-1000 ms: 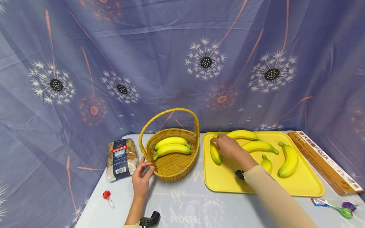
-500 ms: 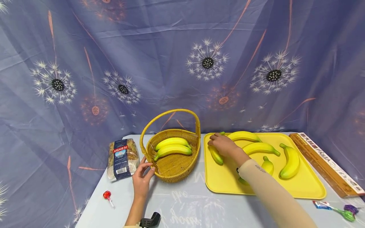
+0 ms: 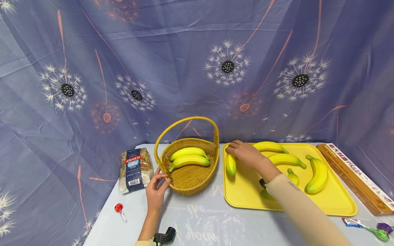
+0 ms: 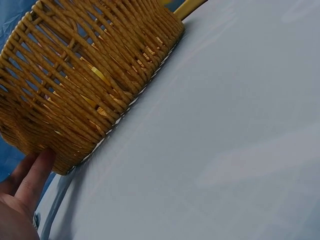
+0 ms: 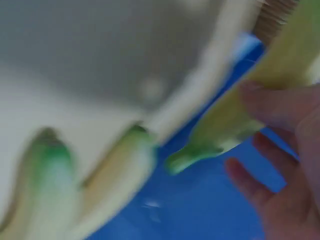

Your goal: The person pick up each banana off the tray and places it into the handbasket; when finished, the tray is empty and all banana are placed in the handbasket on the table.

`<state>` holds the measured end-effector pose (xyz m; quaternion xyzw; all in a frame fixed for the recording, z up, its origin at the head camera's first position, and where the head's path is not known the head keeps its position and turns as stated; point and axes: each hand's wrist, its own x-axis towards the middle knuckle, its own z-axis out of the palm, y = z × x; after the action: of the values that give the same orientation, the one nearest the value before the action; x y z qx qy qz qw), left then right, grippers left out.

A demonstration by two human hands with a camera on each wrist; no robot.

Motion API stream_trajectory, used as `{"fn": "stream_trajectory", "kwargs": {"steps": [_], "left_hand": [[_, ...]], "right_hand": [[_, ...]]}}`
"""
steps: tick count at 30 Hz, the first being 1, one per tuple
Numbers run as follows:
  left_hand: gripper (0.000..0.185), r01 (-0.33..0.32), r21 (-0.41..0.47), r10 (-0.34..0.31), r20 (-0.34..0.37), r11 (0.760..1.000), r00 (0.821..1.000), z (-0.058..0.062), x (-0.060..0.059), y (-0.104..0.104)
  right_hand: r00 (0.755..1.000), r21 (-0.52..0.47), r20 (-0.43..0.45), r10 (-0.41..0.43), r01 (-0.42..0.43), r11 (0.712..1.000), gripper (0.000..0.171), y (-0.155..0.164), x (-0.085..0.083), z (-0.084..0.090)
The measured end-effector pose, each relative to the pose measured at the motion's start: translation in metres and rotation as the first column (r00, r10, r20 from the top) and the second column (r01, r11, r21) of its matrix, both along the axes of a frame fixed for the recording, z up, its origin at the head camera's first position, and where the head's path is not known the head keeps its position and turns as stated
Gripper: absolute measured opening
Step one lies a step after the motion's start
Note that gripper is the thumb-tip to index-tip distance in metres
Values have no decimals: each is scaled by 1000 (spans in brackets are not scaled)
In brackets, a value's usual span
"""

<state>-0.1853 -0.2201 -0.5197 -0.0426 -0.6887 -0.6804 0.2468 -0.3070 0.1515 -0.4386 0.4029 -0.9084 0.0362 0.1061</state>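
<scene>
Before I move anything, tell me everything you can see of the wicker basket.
The wicker basket is golden-brown, with a rounded woven bowl and a tall arched handle; it looks like rattan or similar. It stands upright on the table, between the pasta bag and the yellow tray. Two bananas lie inside toward the back; the woven floor in front of them is bare. The left hand touches its near left side.

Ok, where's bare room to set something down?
Bare: tabletop between left hand and tray; the tray's near-left corner; inside the basket, before its two bananas. Crowded: the tray's far side, with other bananas and the right hand.
</scene>
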Motion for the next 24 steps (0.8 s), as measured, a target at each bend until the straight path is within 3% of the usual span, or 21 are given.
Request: {"fn": "stream_trajectory", "kwargs": {"steps": [4,7,11,15,19,24], "left_hand": [[16,-26,2,26,-6,1000,1000,-10,-5,-2],[16,-37,3,37,-13,999,999,-12,-6,-1],[16,-43,9,43,-6,999,999,-12,-5,-1],[16,-40,8,40,-3,999,999,-13,-3,-3],[16,-17,1,17,1,1000,1000,-10,-3,-2],[16,3,-6,-3,-2,1000,1000,7,3,4]], "right_hand": [[1000,-22,4,-20,20,1000,28,-6,16,28],[1000,-8,-16,-9,8,1000,41,-14,26,44],[999,16,-39,31,-30,999,54,-29,38,59],[997,12,-29,69,-69,998,54,-49,44,71],[997,18,4,80,-80,997,49,-70,44,80],[994,67,48,94,-97,993,45,-98,38,84]]}}
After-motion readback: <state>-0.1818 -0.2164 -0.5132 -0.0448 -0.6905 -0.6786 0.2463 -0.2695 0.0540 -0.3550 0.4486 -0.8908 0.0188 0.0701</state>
